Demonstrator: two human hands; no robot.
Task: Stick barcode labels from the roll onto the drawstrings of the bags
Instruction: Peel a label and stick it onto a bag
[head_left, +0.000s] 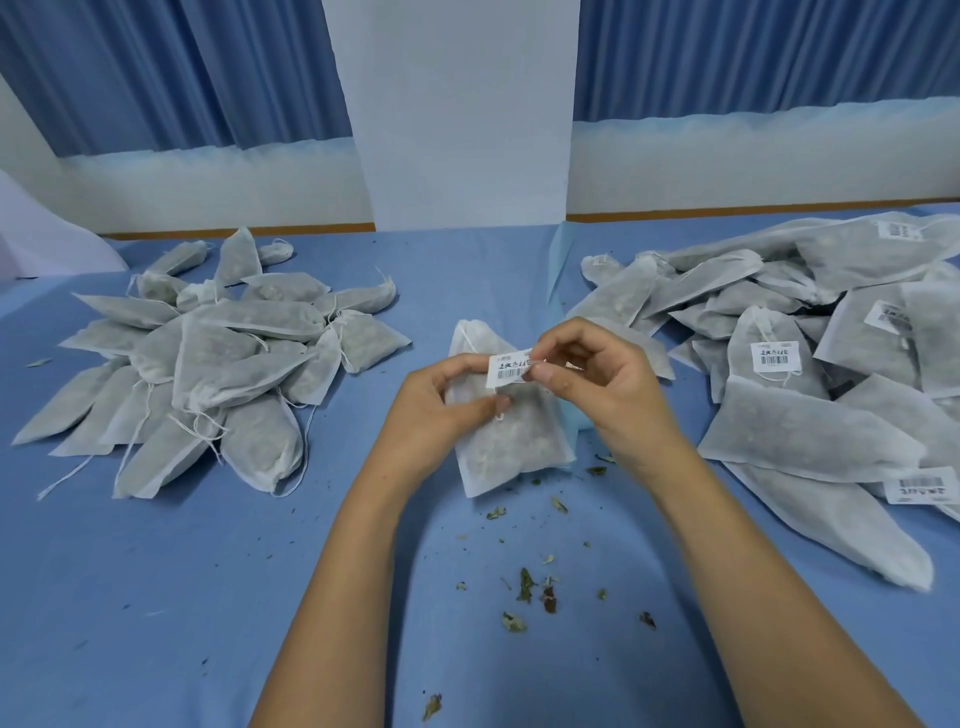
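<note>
Two pinch grips: left hand (441, 410) on drawstring (471, 343), right hand (597, 384) on barcode label (511, 370), over bag (514, 452).

This looks like a packing workroom. A big table (156, 597) with a blue cloth fills the view. One heap of small white bags (223, 358) lies at ten o'clock, another heap (810, 436) with barcode stickers (775, 358) at two o'clock. Blue curtains (182, 67) and a white wall (457, 104) stand at twelve o'clock.
</note>
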